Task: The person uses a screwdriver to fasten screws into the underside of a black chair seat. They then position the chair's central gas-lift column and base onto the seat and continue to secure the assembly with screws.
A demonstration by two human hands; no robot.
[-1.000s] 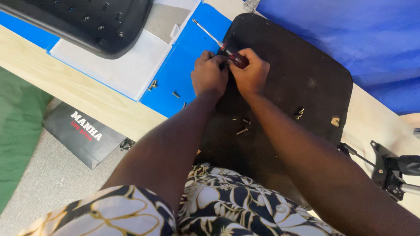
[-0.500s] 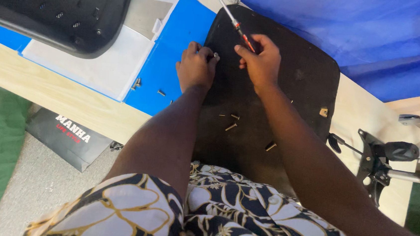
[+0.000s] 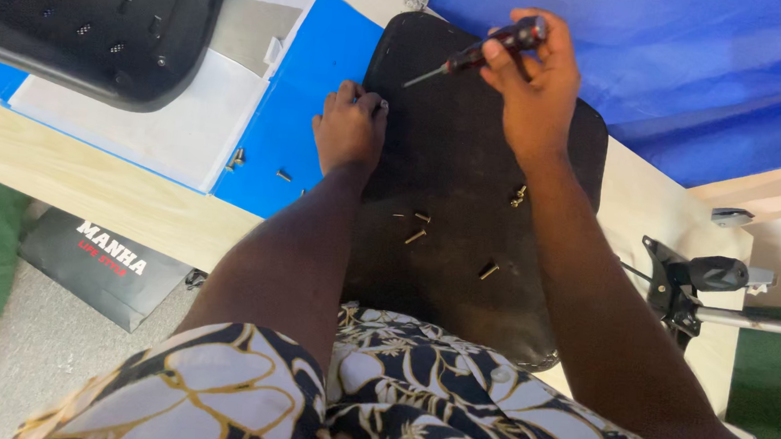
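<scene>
One dark-handled screwdriver (image 3: 478,54) is gripped in the right hand (image 3: 535,92), raised over the black seat pad (image 3: 469,161). The left hand (image 3: 349,133) is pressed on the pad's edge, fingers curled. Four loose screws (image 3: 416,236) are counted there, two more on blue sheeting (image 3: 318,84) over a pale wooden bench (image 3: 87,186).

One package shows: a flat black box (image 3: 99,266), rectangular, lying on the grey floor just below the near edge of the tabletop (image 3: 86,191), toward that tabletop's left part. Its upper edge slips under the tabletop's rim, so only part of it is seen. The face is matte black with a line of white lettering and a smaller line of red lettering beneath it (both set at a slant, following the box's tilt). No screens, signs or separate labels can be made out anywhere else.
</scene>
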